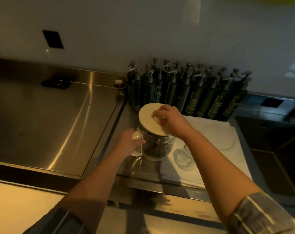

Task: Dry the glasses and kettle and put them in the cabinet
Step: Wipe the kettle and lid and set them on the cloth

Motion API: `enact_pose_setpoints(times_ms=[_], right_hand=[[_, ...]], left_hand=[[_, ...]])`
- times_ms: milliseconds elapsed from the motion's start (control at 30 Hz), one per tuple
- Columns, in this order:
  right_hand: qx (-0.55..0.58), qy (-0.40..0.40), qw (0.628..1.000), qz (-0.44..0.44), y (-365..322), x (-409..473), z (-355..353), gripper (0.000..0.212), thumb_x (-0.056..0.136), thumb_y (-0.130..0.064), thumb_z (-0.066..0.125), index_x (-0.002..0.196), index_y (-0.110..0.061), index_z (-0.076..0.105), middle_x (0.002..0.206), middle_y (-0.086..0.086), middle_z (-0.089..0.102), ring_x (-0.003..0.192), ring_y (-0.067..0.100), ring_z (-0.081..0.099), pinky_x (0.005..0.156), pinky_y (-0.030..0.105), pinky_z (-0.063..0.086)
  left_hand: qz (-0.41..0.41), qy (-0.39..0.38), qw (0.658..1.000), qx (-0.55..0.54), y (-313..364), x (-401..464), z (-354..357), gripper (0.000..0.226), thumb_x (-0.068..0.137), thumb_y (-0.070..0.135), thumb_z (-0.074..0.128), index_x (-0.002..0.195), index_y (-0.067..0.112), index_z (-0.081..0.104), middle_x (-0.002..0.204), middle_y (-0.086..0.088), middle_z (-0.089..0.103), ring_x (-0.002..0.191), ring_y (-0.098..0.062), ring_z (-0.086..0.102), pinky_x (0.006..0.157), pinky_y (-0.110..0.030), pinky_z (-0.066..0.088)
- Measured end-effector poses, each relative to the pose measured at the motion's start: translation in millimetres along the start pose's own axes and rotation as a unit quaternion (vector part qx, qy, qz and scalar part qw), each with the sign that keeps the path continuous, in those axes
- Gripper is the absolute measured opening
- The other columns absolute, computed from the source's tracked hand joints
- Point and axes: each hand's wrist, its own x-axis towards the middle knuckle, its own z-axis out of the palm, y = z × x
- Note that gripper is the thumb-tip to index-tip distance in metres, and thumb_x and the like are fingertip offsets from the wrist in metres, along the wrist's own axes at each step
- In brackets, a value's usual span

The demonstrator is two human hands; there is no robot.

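standing on the steel counter [140,168] at the edge of a white folded towel [216,137], the clear glass kettle [156,149] with its pale round lid [151,118] is the thing in hand. the left hand [129,143] curls round the kettle's white handle [136,136], steadying it; the right hand [171,121] pinches the small knob on the lid, which sits tilted. this looks like the start of drying the kettle: the lid probably has to be lifted clear and set down. just beside it, an upturned clear wine glass [183,157] lies on the towel. dark green pump bottles [185,92] crowd the wall behind.
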Motion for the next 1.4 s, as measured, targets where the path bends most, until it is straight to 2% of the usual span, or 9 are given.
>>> enact_pose_setpoints(times_ms=[67, 267, 433, 733, 933, 1067, 1133, 1267, 1400], right_hand=[[0.039, 0.036, 0.999, -0.010, 3, -2, -5, 0.033, 0.090, -0.024, 0.053, 0.121, -0.029, 0.059, 0.134, 0.004, 0.037, 0.120, 0.028, 0.037, 0.077, 0.025, 0.038], [0.033, 0.124, 0.992, -0.001, 21, -14, -27, 0.036, 0.090, -0.009, 0.054, 0.122, -0.025, 0.060, 0.138, 0.006, 0.040, 0.126, 0.031, 0.031, 0.102, 0.043, 0.035], [0.035, 0.171, 0.983, 0.050, 51, -33, -41, 0.037, 0.091, -0.005, 0.052, 0.123, -0.021, 0.061, 0.138, 0.009, 0.041, 0.127, 0.033, 0.033, 0.101, 0.043, 0.035], [0.039, 0.202, 0.967, 0.153, 128, -88, -61, 0.034, 0.090, -0.005, 0.057, 0.118, -0.022, 0.062, 0.137, 0.009, 0.042, 0.125, 0.033, 0.037, 0.098, 0.042, 0.039], [0.040, 0.173, 0.954, 0.242, 177, -130, -47, 0.034, 0.090, -0.008, 0.056, 0.119, -0.027, 0.059, 0.139, 0.007, 0.037, 0.126, 0.031, 0.037, 0.102, 0.045, 0.040], [0.051, 0.137, 0.951, 0.273, 189, -152, -22, 0.034, 0.089, -0.006, 0.056, 0.119, -0.023, 0.061, 0.137, 0.009, 0.039, 0.122, 0.028, 0.035, 0.096, 0.036, 0.035], [0.027, 0.114, 0.955, 0.271, 195, -161, -8, 0.035, 0.089, -0.004, 0.056, 0.120, -0.018, 0.062, 0.135, 0.012, 0.041, 0.124, 0.034, 0.033, 0.096, 0.037, 0.033], [0.041, 0.077, 0.956, 0.279, 199, -172, 14, 0.030, 0.089, -0.010, 0.054, 0.117, -0.020, 0.063, 0.129, 0.009, 0.042, 0.119, 0.030, 0.036, 0.086, 0.024, 0.034], [0.017, 0.076, 0.949, 0.305, 197, -173, 28, 0.028, 0.089, -0.011, 0.053, 0.113, -0.020, 0.064, 0.121, 0.010, 0.048, 0.112, 0.029, 0.043, 0.092, 0.035, 0.039]], left_hand=[[0.006, 0.004, 1.000, -0.014, -1, -1, 1, 0.027, 0.080, 0.026, 0.076, 0.101, 0.022, 0.058, 0.088, 0.009, 0.058, 0.085, -0.011, 0.056, 0.060, -0.022, 0.038], [0.040, 0.009, 0.999, -0.023, 17, -5, 2, 0.024, 0.083, 0.023, 0.073, 0.100, 0.022, 0.056, 0.091, 0.006, 0.057, 0.084, -0.012, 0.056, 0.059, -0.022, 0.039], [0.059, 0.019, 0.998, -0.019, 47, 3, 9, 0.022, 0.086, 0.026, 0.070, 0.102, 0.021, 0.056, 0.089, 0.007, 0.055, 0.079, -0.006, 0.052, 0.057, -0.021, 0.035], [0.042, 0.016, 0.999, -0.006, 66, 26, 49, 0.028, 0.084, 0.027, 0.072, 0.106, 0.019, 0.056, 0.100, -0.001, 0.058, 0.093, -0.021, 0.056, 0.072, -0.034, 0.048], [0.056, 0.004, 0.998, -0.003, 76, 37, 70, 0.027, 0.082, 0.026, 0.074, 0.102, 0.015, 0.058, 0.097, -0.004, 0.059, 0.091, -0.025, 0.058, 0.078, -0.045, 0.054], [0.061, 0.001, 0.998, 0.005, 83, 43, 83, 0.024, 0.084, 0.026, 0.072, 0.100, 0.018, 0.057, 0.092, 0.002, 0.055, 0.089, -0.020, 0.055, 0.074, -0.038, 0.050], [0.062, -0.001, 0.998, 0.009, 85, 45, 87, 0.024, 0.085, 0.027, 0.071, 0.102, 0.017, 0.057, 0.096, -0.001, 0.057, 0.089, -0.020, 0.056, 0.067, -0.032, 0.047], [0.066, 0.006, 0.998, 0.015, 86, 49, 94, 0.025, 0.085, 0.026, 0.071, 0.103, 0.013, 0.058, 0.099, -0.005, 0.059, 0.091, -0.022, 0.057, 0.065, -0.030, 0.043], [0.071, 0.020, 0.997, 0.025, 90, 49, 97, 0.026, 0.086, 0.026, 0.070, 0.104, 0.013, 0.057, 0.100, -0.004, 0.057, 0.091, -0.020, 0.054, 0.065, -0.029, 0.041]])
